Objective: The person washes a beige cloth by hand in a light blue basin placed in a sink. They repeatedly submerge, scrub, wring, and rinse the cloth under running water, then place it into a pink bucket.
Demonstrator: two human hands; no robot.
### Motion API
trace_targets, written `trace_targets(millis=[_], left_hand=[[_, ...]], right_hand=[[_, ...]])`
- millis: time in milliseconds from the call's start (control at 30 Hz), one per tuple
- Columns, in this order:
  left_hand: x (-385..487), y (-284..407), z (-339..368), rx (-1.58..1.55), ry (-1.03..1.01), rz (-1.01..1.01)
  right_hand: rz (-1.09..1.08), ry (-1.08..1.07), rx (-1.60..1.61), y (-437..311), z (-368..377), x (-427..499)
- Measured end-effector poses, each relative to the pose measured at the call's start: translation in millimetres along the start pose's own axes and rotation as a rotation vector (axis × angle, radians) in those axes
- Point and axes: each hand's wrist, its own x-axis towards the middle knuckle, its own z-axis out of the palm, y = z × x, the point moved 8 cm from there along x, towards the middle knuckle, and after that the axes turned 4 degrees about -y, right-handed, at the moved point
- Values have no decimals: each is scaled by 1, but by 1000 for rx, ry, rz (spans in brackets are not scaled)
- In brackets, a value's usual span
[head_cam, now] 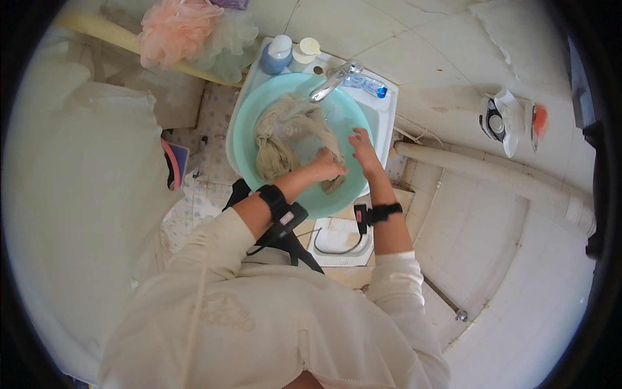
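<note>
A beige cloth garment (pixel 274 146) lies wet and bunched in a mint-green plastic basin (pixel 245 126). Water runs onto it from a chrome faucet (pixel 335 82). My left hand (pixel 329 165) is closed around one end of the cloth near the basin's right side. Over the basin's right rim, my right hand (pixel 363 150) is empty, its fingers spread and slightly curled. The basin rests on a white sink (pixel 386 116). Both forearms wear black straps with small devices.
Behind the basin stand a blue pump bottle (pixel 276 61), a white container (pixel 305 51) and a blue-and-white tube (pixel 364 86). Bath puffs (pixel 180 31) hang at upper left. A white pipe (pixel 486 167) runs along the right wall; a squat toilet (pixel 340 242) lies below.
</note>
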Motion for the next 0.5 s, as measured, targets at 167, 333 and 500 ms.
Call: trace_targets(millis=[167,333,500], left_hand=[[-8,-59,12,-731,-28,-354],[-23,-89,-21,-898,198,-641],[-11,-92,-18,-1041,210,-507]], right_hand=[[-318,-81,-1005,-15,80,43],[-308,-339,-1012,-5,117,54],[-319,-286,-1178,-31,121,37]])
